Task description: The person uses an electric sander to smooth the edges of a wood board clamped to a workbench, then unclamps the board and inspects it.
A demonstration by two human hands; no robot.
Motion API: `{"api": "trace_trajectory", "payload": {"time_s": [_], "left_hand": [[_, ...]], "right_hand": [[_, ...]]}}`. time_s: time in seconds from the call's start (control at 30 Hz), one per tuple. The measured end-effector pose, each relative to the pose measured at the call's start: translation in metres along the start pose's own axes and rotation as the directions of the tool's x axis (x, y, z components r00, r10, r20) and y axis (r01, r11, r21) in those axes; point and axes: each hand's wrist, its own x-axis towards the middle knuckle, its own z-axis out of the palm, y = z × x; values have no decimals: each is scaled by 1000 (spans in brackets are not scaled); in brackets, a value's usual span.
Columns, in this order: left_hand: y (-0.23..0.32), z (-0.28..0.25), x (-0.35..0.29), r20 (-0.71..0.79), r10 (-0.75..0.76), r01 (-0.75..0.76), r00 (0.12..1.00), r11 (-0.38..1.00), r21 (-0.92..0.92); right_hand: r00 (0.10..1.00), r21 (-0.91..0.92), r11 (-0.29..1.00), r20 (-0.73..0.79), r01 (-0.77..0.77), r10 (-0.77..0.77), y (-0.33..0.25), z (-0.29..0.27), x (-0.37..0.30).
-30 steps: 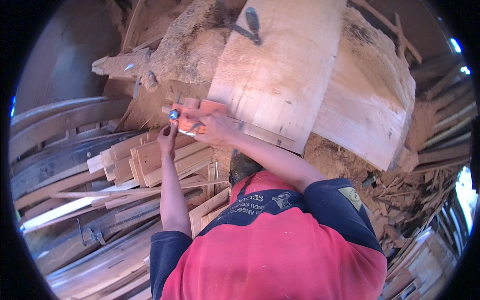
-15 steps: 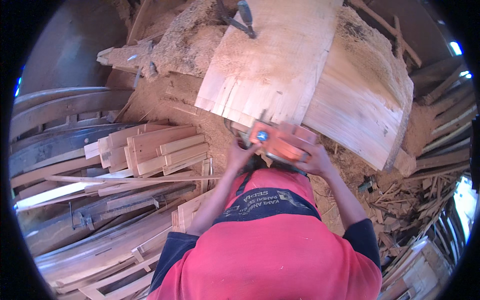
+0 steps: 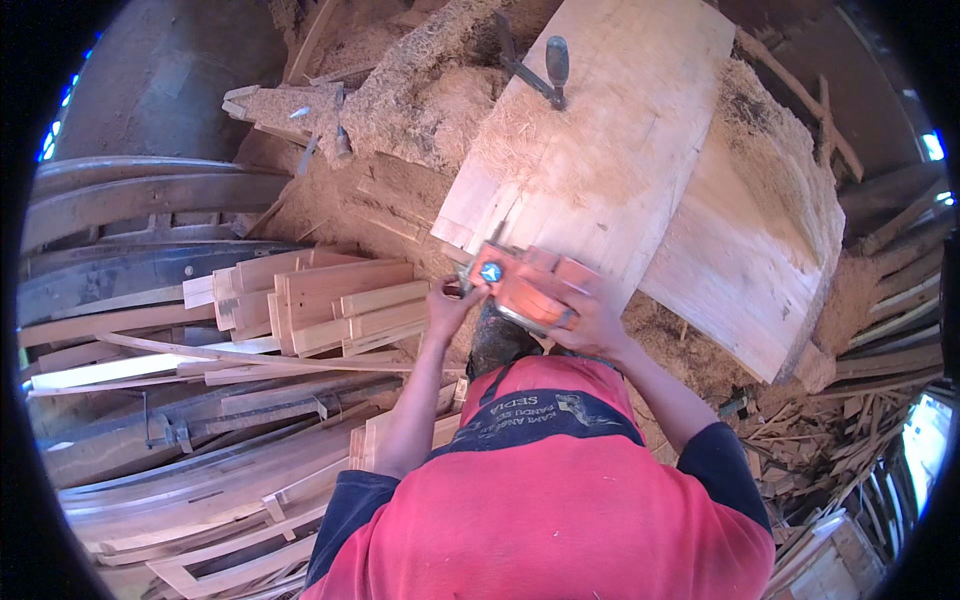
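Note:
An orange electric planer with a round blue knob is held at the near edge of a wide pale board. My right hand wraps round its body at the handle. Fingers of my left hand are curled against the planer's left end; what exactly they grip there is partly hidden. The sole of the tool is out of sight. On the board stands a clamp with a dark handle, amid a patch of shavings.
A second wide board lies to the right, under sawdust. Stacked cut planks and long curved timbers fill the left side. Wood offcuts are heaped at the right. A chisel-like tool lies on the shavings at far left.
The planer and both hands have shifted slightly left in the picture. The boards and clamp appear further right and lower, as the view has turned. Both hands keep hold of the planer.

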Motion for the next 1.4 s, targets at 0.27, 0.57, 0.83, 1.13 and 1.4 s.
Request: {"api": "trace_trajectory", "payload": {"time_s": [0.27, 0.57, 0.83, 1.13, 1.4], "left_hand": [[-5, -97, 84, -64, -16, 10, 998, 996, -92], [9, -140, 111, -145, -26, -9, 989, 971, -238], [19, 42, -42, 116, -104, 110, 988, 993, -46], [26, 106, -89, 151, 58, -50, 987, 997, -53], [21, 19, -23, 32, -58, 57, 998, 997, 51]], "right_hand": [[998, -15, 999, 52, -29, 30, -51, 50, 115], [987, 9, 1000, 158, -18, 16, -78, 59, 167], [995, -10, 996, -43, -89, 88, -17, -48, -44], [973, -32, 973, 29, -228, 228, 30, -79, -120], [993, -10, 993, 38, -114, 114, -10, -28, -17]]}}
